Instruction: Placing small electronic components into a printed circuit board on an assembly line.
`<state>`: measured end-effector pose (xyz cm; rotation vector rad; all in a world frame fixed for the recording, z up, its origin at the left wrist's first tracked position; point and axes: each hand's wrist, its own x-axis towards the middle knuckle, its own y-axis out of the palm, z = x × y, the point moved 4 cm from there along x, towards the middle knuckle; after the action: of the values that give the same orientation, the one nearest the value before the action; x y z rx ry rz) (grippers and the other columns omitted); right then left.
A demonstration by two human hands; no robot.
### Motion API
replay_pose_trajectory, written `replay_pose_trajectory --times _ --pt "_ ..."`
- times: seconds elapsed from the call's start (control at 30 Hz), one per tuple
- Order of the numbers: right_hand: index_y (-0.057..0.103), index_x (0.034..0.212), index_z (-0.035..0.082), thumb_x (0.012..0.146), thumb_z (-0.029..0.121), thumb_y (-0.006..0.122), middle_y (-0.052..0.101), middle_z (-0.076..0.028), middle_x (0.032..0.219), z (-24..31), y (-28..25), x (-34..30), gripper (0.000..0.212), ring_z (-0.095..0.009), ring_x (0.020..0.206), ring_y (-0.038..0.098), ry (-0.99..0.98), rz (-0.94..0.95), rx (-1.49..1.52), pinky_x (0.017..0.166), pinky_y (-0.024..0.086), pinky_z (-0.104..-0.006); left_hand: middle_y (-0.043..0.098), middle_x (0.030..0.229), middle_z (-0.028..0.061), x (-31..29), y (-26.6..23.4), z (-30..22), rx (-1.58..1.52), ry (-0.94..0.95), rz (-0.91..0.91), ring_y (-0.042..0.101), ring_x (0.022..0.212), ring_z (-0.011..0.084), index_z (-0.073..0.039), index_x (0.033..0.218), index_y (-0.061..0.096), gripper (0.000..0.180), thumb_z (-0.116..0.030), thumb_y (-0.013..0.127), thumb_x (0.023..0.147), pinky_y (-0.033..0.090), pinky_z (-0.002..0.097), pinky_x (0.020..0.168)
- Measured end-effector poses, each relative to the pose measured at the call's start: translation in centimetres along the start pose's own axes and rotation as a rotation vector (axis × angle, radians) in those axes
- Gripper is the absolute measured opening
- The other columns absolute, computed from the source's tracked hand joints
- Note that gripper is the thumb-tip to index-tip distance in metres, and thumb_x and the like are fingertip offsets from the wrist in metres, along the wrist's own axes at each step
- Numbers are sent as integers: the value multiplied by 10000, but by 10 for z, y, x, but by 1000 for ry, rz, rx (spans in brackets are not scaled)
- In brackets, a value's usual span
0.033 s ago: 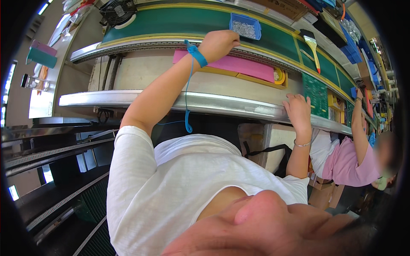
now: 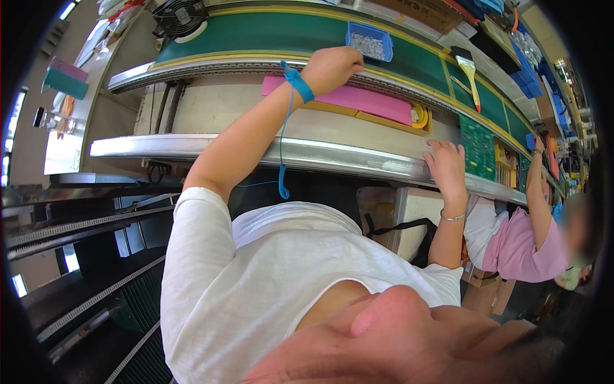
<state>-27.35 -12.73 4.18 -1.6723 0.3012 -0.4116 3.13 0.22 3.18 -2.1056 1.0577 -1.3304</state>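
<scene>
My left hand (image 2: pixel 332 69), with a blue wrist strap (image 2: pixel 298 85) and a thin coiled cord, hovers over the near rail of the green conveyor belt (image 2: pixel 275 32). Its fingers are curled together beside the near left corner of a blue bin (image 2: pixel 387 46) of small silvery parts. Whatever those fingers hold, if anything, is hidden. Over the front metal rail (image 2: pixel 377 164) lies my right hand (image 2: pixel 446 165), fingers apart and nothing seen in them. A bangle is on that wrist. Just right of it stand green circuit boards (image 2: pixel 477 147).
Between the rails lies a pink sheet (image 2: pixel 364 102) over a yellow tray, with a tape roll (image 2: pixel 419 116) at its end. A brush (image 2: pixel 470 73) lies on the belt's right part. A black fan (image 2: pixel 180 19) stands far left. A co-worker's arm (image 2: pixel 536 179) reaches in at right.
</scene>
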Motion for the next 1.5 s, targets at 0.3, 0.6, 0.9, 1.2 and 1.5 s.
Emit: replay_pose_trajectory --times 0.3,0.6,0.9,1.2,1.5 --pt "723 1023 78 911 197 692 727 -101 966 99 -43 92 166 -306 974 665 -476 -22 411 923 458 -437 581 1142 133 -59 -170 -175 -1476 498 76 644 1119 455 -135 1211 580 290 -346 611 1014 575 536 912" --pt "736 961 71 909 97 691 744 -94 947 141 3 141 73 -280 895 693 -838 -323 509 862 505 -384 651 1202 131 -151 -250 -287 -1428 552 -349 680 1137 300 -73 1151 626 241 -128 713 933 560 550 911" --pt "736 992 55 917 110 691 749 -103 971 133 -5 140 103 -300 881 687 -759 -336 643 807 517 -369 640 1362 175 -181 -274 -288 -1352 1056 22 643 1218 303 -21 1243 695 279 -58 562 1001 532 531 1025" --pt "738 1030 34 949 117 645 748 -135 966 125 14 147 149 -277 876 723 -653 -148 848 772 550 -356 594 1389 210 -211 -222 -259 -810 444 792 592 1246 385 63 1373 572 551 -379 543 1044 469 475 1057" --pt "712 1078 2 995 69 613 736 -127 932 129 19 136 146 -185 840 718 -668 -100 830 756 537 -290 716 1130 112 -430 -261 -73 -560 -808 -687 700 1032 205 -4 1310 629 369 -259 599 1044 539 314 902"
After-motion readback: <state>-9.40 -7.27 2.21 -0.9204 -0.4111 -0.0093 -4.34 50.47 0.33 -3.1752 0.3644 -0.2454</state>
